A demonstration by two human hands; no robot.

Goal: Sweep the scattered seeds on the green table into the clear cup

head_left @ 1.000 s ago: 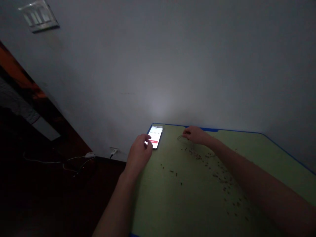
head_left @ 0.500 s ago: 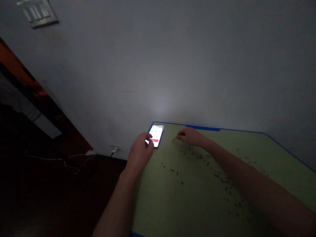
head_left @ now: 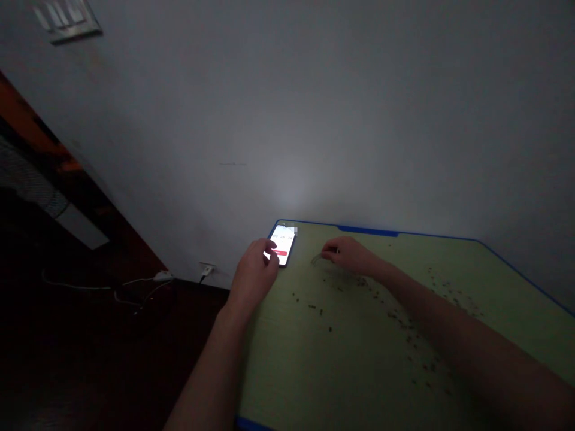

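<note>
My left hand (head_left: 256,266) rests at the table's left edge, over the lower left part of a lit phone (head_left: 284,242). Its thumb and forefinger curve apart with a gap between them, and I see nothing held there. To its right, my right hand (head_left: 345,251) is closed in a pinch above the table. A thin, pale, curved strand (head_left: 316,258) sticks out from its fingertips to the left; its exact kind is too faint to make out. Small dark bits (head_left: 314,307), like beads, lie scattered on the table in front of the hands.
The light green table (head_left: 287,371) has a blue rim and stands against a grey wall (head_left: 381,120). More small bits (head_left: 453,293) lie beyond my right forearm. At left are a plugged wall socket (head_left: 206,270), white cables (head_left: 90,288) and a fan (head_left: 27,176).
The view has shifted slightly. My right hand stays pinched, and the pale strand at its fingertips has moved a little and shows more clearly. My left hand keeps its place by the phone.
</note>
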